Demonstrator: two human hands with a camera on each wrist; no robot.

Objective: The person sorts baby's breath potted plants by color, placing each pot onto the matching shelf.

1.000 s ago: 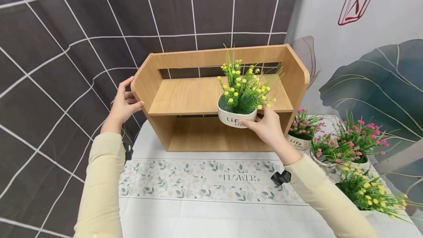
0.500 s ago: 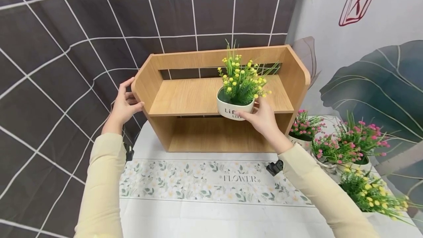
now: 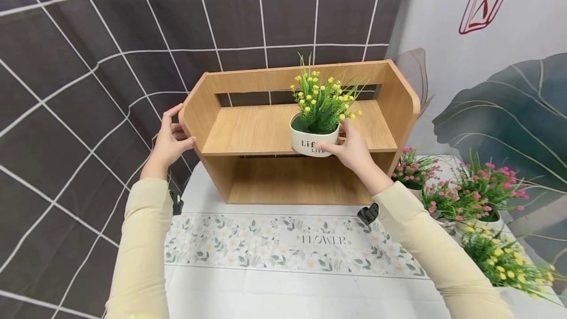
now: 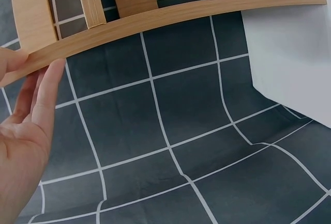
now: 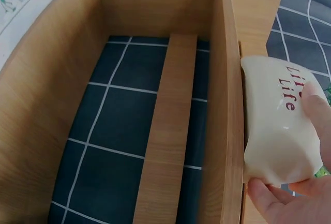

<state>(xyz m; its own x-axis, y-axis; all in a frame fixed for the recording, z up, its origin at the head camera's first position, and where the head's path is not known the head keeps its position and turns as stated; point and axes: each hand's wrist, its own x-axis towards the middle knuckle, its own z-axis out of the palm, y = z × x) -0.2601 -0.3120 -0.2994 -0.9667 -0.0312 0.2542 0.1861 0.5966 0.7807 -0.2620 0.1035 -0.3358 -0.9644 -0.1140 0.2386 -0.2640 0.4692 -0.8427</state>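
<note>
A white oval flowerpot [image 3: 307, 143] lettered "Life" holds yellow artificial flowers [image 3: 319, 97]. My right hand [image 3: 353, 150] grips its right end, thumb on the front and fingers around the side. In the right wrist view, the pot [image 5: 279, 131] sits right at the upper board [image 5: 225, 105] of the wooden shelf [image 3: 252, 127]. At the shelf's left side panel [image 3: 195, 117], my left hand [image 3: 167, 143] holds the edge. The left wrist view has its thumb [image 4: 13, 61] on one face of the panel and the fingers [image 4: 49, 87] against the other.
Pots of pink flowers [image 3: 487, 186] and another yellow-flowered pot [image 3: 505, 260] stand at the table's right end. A floral runner printed "FLOWER" [image 3: 266, 247] lies in front of the shelf. A dark gridded cloth [image 3: 283, 18] hangs behind and to the left.
My right hand has moved the yellow-flowered pot back and slightly up onto the front of the upper board. The left hand keeps its hold on the side panel.
</note>
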